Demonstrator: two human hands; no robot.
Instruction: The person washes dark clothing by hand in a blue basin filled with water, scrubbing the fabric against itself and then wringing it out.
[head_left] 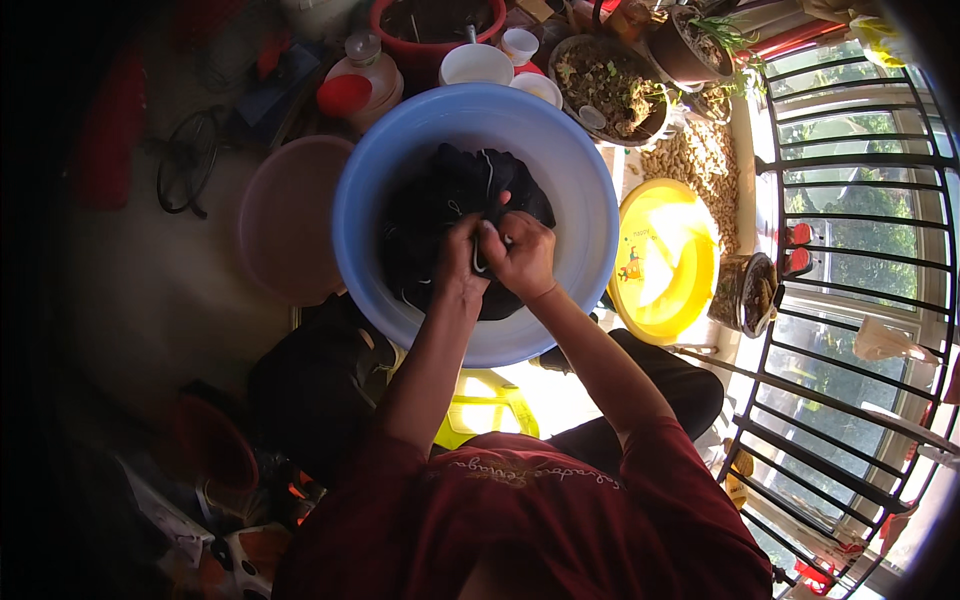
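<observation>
A dark cloth [425,215] is gathered inside the large blue basin [352,215], with a white cord [489,172] laid across it. A bunched part of the cloth is gripped by the left hand [461,258] and the right hand [526,256], held close together; the fingers of both are curled shut around the fabric, the left's partly hidden. The blue basin is flanked by a pink basin [285,220] on the left and a yellow basin [665,265] on the right.

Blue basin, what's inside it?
Dark cloth with a white cord, gripped by the left hand and right hand. Whatever lies under the cloth is hidden.
</observation>
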